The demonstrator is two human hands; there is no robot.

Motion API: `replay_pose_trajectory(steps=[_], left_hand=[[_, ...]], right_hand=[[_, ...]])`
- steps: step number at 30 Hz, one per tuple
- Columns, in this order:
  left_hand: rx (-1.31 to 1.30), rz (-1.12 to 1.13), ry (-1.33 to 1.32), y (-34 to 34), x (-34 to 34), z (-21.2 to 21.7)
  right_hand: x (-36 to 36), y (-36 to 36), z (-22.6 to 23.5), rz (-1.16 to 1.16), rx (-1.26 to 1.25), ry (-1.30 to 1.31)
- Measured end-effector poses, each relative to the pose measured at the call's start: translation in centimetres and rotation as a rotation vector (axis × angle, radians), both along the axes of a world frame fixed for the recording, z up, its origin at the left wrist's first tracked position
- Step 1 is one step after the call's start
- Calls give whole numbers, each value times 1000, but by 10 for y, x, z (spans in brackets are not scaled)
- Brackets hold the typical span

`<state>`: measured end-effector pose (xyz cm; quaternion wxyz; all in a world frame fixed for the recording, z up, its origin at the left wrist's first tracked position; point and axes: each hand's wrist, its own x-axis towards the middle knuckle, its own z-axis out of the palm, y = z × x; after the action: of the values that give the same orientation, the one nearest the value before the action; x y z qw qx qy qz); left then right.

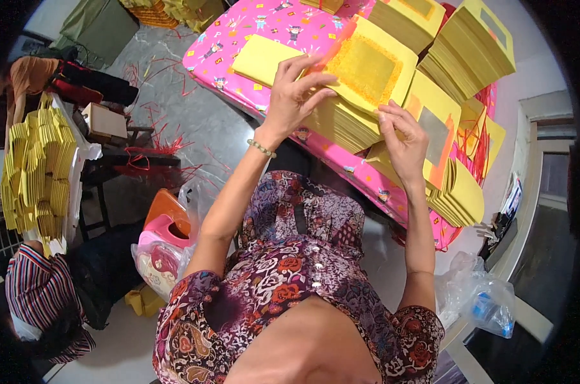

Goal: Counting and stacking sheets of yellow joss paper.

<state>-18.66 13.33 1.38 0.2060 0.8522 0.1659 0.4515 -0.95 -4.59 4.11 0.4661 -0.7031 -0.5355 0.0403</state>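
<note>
A thick stack of yellow paper sheets (pixel 360 77) with gold squares lies on a table under a pink patterned cloth (pixel 239 38). My left hand (pixel 296 93) rests on the stack's near-left part, fingers spread over the top sheet, an orange sheet edge (pixel 333 43) just above the fingertips. My right hand (pixel 402 137) presses the stack's near-right edge beside a yellow sheet with a silver square (pixel 434 131). A bead bracelet (pixel 262 148) circles my left wrist.
More yellow paper stacks (pixel 469 45) fill the far right of the table, and folded sheets (pixel 463 192) hang at its near edge. Left stands a pile of folded yellow paper (pixel 37 173), a person in a striped top (pixel 40 301), red strips (pixel 162 141) on the floor, plastic bags (pixel 479 294).
</note>
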Motion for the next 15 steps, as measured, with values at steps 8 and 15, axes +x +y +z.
replay_pose_trajectory(steps=[8, 15], left_hand=[[74, -25, 58, 12, 7, 12], [194, 64, -69, -4, 21, 37]], right_hand=[[4, 0, 10, 33, -8, -380], [46, 27, 32, -8, -70, -188]])
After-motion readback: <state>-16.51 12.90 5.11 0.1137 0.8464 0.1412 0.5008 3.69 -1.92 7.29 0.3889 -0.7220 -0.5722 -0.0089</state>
